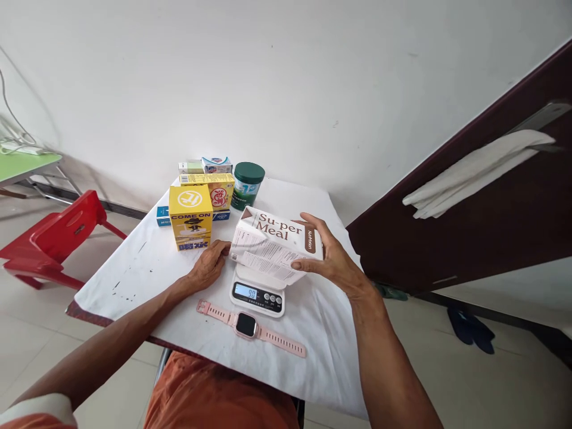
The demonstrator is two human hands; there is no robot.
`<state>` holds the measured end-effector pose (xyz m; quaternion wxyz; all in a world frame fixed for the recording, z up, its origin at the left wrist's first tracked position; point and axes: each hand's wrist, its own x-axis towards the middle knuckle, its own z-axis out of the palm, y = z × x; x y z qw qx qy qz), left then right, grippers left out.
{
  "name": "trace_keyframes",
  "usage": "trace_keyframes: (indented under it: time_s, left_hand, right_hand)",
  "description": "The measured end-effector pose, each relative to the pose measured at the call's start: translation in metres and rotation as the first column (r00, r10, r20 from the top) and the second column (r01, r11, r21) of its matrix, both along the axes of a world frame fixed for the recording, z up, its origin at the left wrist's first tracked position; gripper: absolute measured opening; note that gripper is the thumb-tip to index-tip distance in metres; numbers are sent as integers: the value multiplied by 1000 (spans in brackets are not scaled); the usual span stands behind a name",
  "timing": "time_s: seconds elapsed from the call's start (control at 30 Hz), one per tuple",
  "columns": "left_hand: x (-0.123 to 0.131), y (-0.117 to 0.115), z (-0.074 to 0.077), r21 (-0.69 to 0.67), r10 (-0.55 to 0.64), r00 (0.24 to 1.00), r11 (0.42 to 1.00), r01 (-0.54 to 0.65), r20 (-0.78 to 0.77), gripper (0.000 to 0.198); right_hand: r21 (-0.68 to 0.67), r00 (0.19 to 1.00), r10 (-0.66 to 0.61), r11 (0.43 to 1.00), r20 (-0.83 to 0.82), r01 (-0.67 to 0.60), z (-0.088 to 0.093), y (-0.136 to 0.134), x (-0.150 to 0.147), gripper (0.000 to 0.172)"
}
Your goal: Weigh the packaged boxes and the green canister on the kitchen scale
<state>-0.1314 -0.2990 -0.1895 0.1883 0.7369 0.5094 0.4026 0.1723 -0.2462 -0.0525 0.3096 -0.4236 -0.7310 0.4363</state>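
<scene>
The box (pixel 277 241) hides most of the scale (pixel 258 295) platform

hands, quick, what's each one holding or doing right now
Left hand: open, fingertips against the white and brown cardboard box.
Right hand: closed on that box's right end, over the white kitchen scale.

White-covered table (pixel 147 268) carries a scale (pixel 258 292), pink watch (pixel 250 325), boxes (pixel 190 217), green tub (pixel 247 185).

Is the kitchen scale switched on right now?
On: the scale has a lit display showing digits, while the Su-per Meal box sits on its platform.
</scene>
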Motion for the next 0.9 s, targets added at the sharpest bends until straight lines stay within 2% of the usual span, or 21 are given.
trace_keyframes:
  time_s: [0.13, 0.3, 0.43, 0.5, 0.57, 0.63, 0.73, 0.83, 0.9]
  left_hand:
    - [0, 1, -5, 0, -7, 1000, 1000, 7, 16, 38]
    - [0, 1, -8, 10, -10, 999, 1000, 10, 31, 44]
    - [1, 0, -7, 20, -12, 999, 1000, 11, 49, 45]
    - [2, 0, -7, 21, -19, 999, 1000, 19, 45, 45]
    - [2, -1, -7, 25, -22, 999, 999, 21, 43, 45]
    - [3, 0, -7, 27, -24, 999, 999, 22, 45, 45]
    - [4, 1, -8, 32, -28, 998, 999, 27, 56, 45]
    - [3, 1, -9, 37, -33, 997, 999, 31, 66, 46]
    - [3, 1, -9, 35, -35, 997, 999, 33, 63, 46]
  right_hand:
    - [20, 987, 9, 1000, 161, -13, 10, 4, 0, 89]
    - [51, 978, -24, 999, 206, 13, 10, 5, 7, 57]
    - [152, 972, -201, 971, 119, 183, 14, 21, 16, 59]
    - [224, 948, -308, 932, 76, 285, 19, 37, 19, 63]
    - [267, 937, -343, 911, 70, 314, 22, 57, 17, 64]
    - [253, 952, -299, 928, 67, 273, 19, 80, 10, 64]
    - [165, 985, -164, 974, 50, 154, 6, 111, -6, 68]
    - [102, 998, -24, 995, 50, 19, -13, 130, -23, 66]
    - [85, 999, 15, 996, 43, -19, -25, 138, -33, 64]
